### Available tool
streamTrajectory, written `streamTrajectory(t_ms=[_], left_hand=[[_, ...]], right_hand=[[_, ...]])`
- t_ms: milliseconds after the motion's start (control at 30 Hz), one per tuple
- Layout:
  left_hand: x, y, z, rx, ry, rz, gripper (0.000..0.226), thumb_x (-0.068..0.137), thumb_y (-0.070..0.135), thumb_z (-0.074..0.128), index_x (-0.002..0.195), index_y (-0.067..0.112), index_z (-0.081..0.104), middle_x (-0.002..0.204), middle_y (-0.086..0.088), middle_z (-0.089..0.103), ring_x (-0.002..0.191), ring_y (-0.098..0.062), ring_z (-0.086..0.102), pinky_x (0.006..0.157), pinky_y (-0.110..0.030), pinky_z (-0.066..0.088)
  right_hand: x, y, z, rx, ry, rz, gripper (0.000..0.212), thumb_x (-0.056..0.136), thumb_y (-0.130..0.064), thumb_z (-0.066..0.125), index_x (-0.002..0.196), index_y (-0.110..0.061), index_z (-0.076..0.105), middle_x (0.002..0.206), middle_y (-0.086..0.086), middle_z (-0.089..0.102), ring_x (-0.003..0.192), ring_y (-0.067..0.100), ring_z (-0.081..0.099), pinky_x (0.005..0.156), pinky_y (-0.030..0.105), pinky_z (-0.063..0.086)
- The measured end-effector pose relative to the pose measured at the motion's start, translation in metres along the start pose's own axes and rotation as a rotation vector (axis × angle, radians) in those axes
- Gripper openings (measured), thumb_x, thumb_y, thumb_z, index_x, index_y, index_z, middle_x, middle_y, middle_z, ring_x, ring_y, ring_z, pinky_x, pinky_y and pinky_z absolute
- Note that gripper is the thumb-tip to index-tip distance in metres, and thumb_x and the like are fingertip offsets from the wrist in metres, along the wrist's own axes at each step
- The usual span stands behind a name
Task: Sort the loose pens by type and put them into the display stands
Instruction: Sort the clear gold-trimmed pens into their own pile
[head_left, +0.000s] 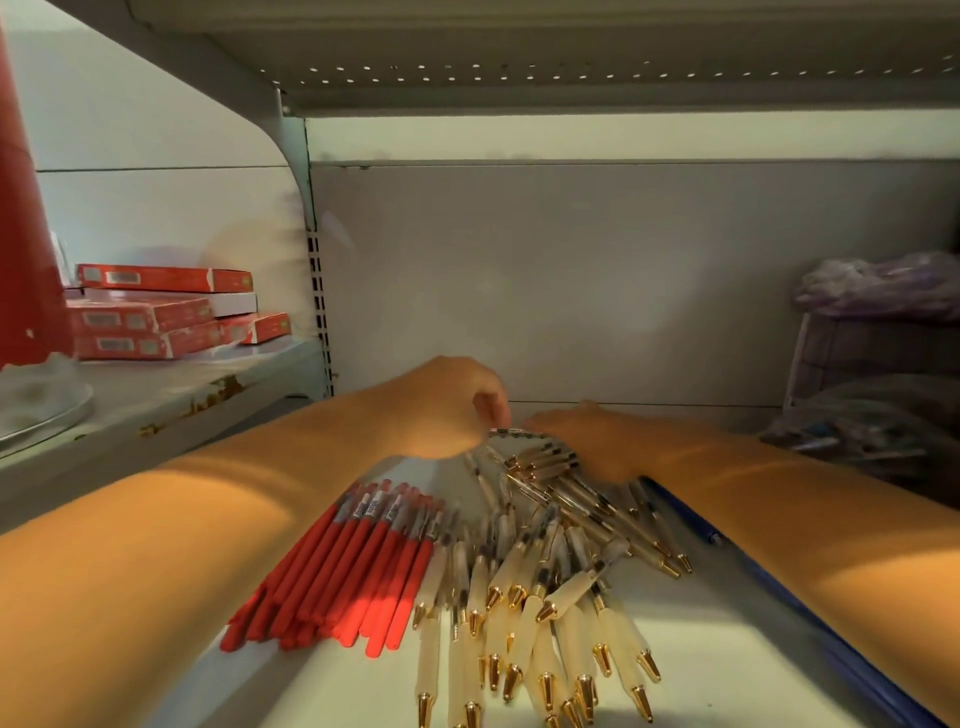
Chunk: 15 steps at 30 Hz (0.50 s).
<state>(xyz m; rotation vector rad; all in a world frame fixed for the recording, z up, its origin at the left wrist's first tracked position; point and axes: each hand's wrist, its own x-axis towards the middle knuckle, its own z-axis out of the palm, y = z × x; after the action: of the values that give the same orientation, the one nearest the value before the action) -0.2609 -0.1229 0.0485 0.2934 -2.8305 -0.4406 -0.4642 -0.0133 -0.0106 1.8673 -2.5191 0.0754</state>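
Observation:
Two piles of loose pens lie on a white shelf (727, 649). Several red pens (343, 577) lie side by side on the left. Several cream pens with gold tips (540, 608) fan out in the middle. Both my arms reach in over them. My left hand (441, 410) is at the far end of the cream pile with its fingers curled down onto the pens' tops; the image is blurred there. My right hand (587, 441) lies low on the same far end, fingers reaching left toward my left hand. No display stand is in view.
A blue pen or rod (691, 519) lies under my right forearm. Red flat boxes (156, 317) are stacked on the neighbouring shelf at left, beside a red cone shape (21, 234). A wire basket with plastic bags (872, 364) stands at the back right. Another shelf hangs overhead.

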Motion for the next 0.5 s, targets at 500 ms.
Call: streamTrajectory(t_ms=[500], left_hand=[[0.058,-0.03,0.028,0.287,-0.11,-0.232,0.028,0.092,0.003,0.048,0.112,0.001,0.068,0.116,-0.017,0.067,0.099,-0.029,0.064,0.082,-0.036,0.052]], right_hand=[[-0.004,0.017,0.005,-0.33,0.303,-0.225,0.034,0.09,-0.001,0.057,0.108,-0.028,0.048,0.091,-0.011,0.048,0.08,0.008,0.047,0.073,0.027,0.046]])
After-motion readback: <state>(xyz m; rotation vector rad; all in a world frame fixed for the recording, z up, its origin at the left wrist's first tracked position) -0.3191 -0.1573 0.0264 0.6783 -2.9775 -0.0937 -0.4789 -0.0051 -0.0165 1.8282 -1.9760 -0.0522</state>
